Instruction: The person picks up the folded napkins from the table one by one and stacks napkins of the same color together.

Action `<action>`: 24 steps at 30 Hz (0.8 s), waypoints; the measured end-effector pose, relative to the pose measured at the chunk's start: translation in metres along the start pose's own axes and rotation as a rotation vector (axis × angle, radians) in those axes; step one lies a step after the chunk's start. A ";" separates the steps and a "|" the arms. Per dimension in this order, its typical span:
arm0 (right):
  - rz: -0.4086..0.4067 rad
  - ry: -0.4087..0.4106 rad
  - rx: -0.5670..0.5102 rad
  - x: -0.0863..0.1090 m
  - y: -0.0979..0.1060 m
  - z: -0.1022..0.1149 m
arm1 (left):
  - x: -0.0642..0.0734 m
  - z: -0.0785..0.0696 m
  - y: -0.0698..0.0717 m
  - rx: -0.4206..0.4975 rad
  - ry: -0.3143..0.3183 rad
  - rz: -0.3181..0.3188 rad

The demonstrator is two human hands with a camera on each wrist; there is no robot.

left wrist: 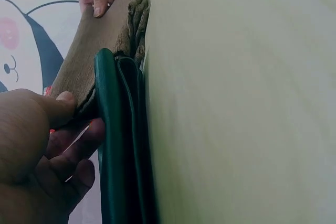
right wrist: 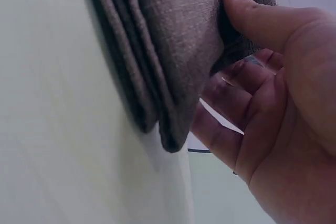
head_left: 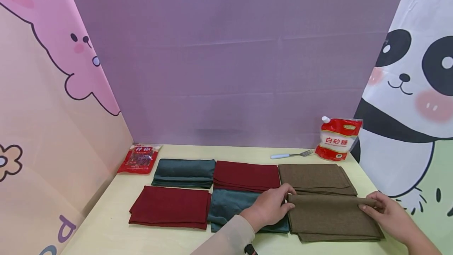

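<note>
In the head view a folded brown cloth (head_left: 332, 217) lies at the front right of the table. My left hand (head_left: 270, 207) pinches its far left corner between thumb and fingers. At the far right corner my right hand (head_left: 387, 213) pinches the same cloth, the thumb on top and the fingers beneath. Several folded layers of the brown cloth (right wrist: 173, 40) show at its edge in the right wrist view. Left of it lies a folded teal cloth (head_left: 231, 204), partly covered by my left hand and forearm; the left wrist view shows its folded edge (left wrist: 107, 129) close beside my fingers.
Behind lie another brown cloth (head_left: 313, 175), a red cloth (head_left: 245, 175) and a teal cloth (head_left: 184, 172). A second red cloth (head_left: 170, 207) is at front left. Along the back are a red chili packet (head_left: 140, 158), a fork (head_left: 291, 155) and a sugar pouch (head_left: 337, 139).
</note>
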State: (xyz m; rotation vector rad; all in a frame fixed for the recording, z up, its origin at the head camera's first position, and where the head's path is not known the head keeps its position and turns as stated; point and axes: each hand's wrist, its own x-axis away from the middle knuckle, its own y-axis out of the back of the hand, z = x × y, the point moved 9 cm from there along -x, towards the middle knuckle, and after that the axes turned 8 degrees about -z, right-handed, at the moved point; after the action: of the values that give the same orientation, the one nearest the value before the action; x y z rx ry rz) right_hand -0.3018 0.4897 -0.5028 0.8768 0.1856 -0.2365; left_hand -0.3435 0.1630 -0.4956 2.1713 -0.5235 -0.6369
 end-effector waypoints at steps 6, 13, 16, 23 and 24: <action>0.059 -0.068 -0.030 -0.002 -0.006 -0.006 | 0.000 0.000 -0.003 0.113 0.023 0.040; 0.073 -0.098 -0.029 -0.005 -0.007 -0.008 | 0.000 -0.001 -0.005 0.260 0.044 0.058; 0.078 -0.105 -0.044 -0.006 -0.008 -0.009 | 0.000 0.000 -0.008 0.288 0.051 0.066; 0.031 -0.095 -0.053 -0.004 -0.007 -0.009 | 0.003 0.001 -0.007 0.383 0.065 0.061; 0.026 -0.085 -0.052 -0.004 -0.007 -0.007 | 0.003 0.002 -0.006 0.402 0.074 0.057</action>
State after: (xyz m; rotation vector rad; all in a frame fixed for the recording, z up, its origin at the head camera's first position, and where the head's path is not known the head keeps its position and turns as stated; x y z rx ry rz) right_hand -0.3083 0.4915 -0.5115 0.8152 0.1005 -0.2431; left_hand -0.3413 0.1638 -0.5025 2.5332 -0.7199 -0.4454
